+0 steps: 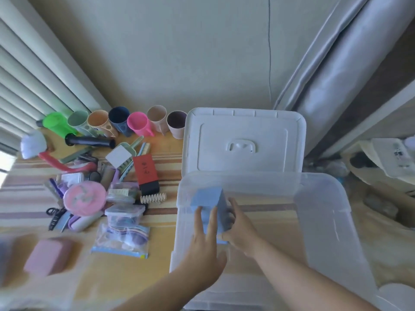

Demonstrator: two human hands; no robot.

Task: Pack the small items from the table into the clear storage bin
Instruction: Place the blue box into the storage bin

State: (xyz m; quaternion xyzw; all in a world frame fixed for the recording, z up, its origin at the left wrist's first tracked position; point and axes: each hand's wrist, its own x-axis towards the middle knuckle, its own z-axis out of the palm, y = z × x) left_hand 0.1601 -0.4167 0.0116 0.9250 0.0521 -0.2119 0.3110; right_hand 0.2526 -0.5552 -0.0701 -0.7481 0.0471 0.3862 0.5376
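Both hands are down inside the clear storage bin [318, 212], working one blue box [213, 207] at its left end. My left hand [202, 241] lies flat against the box's near face, fingers straight and spread, pressing rather than gripping. My right hand [239, 225] curls round the box's right side and lower corner, so that one has the real hold. I cannot tell whether the box already sits on the bin floor or hangs just above it.

I judge the box rigid and fairly light, with smooth faces that could slip; holding it across two opposite sides, as now, looks the safest grip. The bin walls look thin and springy, so I would not lean on them.

Counting what I can see: one bin, one white lid [244, 140] propped behind it, one blue box in the bin and nothing else there. Seven cups [139, 123] stand in a row at the back of the striped table [166, 232]. Nearer lie one red-and-black box [147, 173], one pink round case [84, 198], one pink soap-like case [48, 255], one zip bag [122, 241] and one lidded clear tub [124, 215]. The smaller clutter is too tangled to count.
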